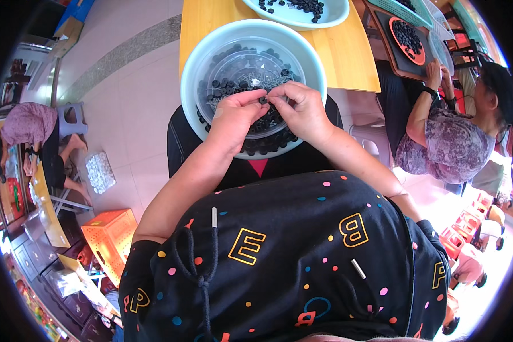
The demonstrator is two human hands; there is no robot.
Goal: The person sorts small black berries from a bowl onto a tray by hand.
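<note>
A pale blue basin rests on my lap against a wooden table's edge. Inside it sits a clear plastic tub, and both hold several small black round parts. My left hand and my right hand meet over the near side of the basin, fingertips pinched together on one small black part between them. Much of the near part of the basin is hidden under my hands.
A wooden table carries a second pale basin with black parts. At the right a seated person works at an orange tray of black parts. At the left another person bends over; an orange crate stands nearby.
</note>
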